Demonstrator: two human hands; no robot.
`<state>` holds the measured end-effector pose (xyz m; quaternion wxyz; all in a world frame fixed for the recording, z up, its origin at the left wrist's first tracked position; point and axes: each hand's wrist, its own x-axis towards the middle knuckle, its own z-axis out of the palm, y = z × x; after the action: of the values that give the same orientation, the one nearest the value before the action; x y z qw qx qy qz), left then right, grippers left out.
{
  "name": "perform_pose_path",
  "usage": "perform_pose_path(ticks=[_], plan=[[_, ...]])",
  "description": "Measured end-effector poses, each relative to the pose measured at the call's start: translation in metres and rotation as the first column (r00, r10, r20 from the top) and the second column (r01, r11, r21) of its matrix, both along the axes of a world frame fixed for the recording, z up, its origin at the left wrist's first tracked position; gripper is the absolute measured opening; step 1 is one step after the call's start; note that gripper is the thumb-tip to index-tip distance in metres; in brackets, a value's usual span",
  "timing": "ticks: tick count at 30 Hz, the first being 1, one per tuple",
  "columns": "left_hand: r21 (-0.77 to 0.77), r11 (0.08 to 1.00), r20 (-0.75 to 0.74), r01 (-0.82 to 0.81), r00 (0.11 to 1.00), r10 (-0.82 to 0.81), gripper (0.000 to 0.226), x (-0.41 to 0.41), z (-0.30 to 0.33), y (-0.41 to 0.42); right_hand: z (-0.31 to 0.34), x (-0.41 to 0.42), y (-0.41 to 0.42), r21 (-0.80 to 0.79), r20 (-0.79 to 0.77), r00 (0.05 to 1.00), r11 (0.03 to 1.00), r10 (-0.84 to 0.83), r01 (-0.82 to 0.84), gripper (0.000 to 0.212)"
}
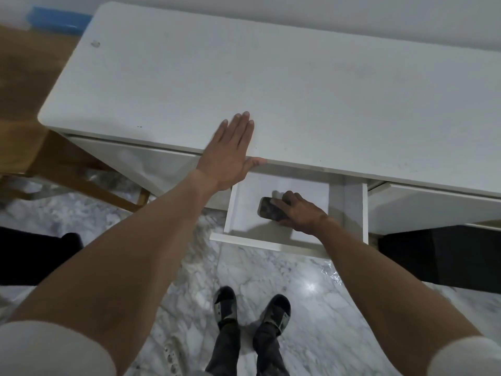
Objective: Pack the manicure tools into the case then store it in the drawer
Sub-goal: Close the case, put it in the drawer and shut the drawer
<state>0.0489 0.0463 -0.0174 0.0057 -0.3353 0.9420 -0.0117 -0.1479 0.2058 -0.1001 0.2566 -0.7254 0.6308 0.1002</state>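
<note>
Here the dark, rounded-corner manicure case (272, 213) lies inside the open white drawer (282, 241), on its pale floor, toward the right of the middle. The right hand (301, 213) reaches down into the drawer and holds the case, its fingers curled over the case's far and right edges and the thumb at the near side; the left end of the case shows clear of the hand. The drawer is pulled out from under the front edge of the long white tabletop (271, 77), so that its front panel hangs over the grey-veined marble floor (271, 272).

The left hand (230, 156) rests flat on the tabletop just left of the drawer opening, its fingers straight and close together, pointing away from the person, with the thumb spread out along the table's front edge. Both forearms are bare, with pale sleeves (54, 351) pushed up near the elbows.

Below, the person's two feet in dark slippers (225, 308) stand on the marble. A wooden chair (81, 180) sits at the left, partly under the table.
</note>
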Motion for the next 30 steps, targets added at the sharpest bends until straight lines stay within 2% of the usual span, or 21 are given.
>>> perform_pose_path(ticks=[8,22,26,30], plan=[[-0.005,1.0,0.055,-0.013,0.998,0.014,0.091,-0.001,0.005,0.001,-0.006,0.002,-0.002,0.005,-0.002,1.0,1.0,-0.029,0.029,0.069],[0.018,1.0,0.069,-0.024,0.997,0.023,0.09,-0.001,0.003,0.001,-0.008,0.003,0.0,0.013,0.03,0.998,0.998,-0.063,0.062,0.072],[0.031,0.999,0.062,-0.021,0.998,0.019,0.09,-0.001,0.004,0.001,0.002,0.003,0.004,-0.045,0.013,0.996,0.995,-0.089,0.09,0.075],[0.059,0.998,0.063,-0.023,0.998,0.019,0.095,-0.001,0.008,0.003,0.023,-0.003,0.015,-0.116,0.052,0.992,0.986,-0.116,0.121,0.063]])
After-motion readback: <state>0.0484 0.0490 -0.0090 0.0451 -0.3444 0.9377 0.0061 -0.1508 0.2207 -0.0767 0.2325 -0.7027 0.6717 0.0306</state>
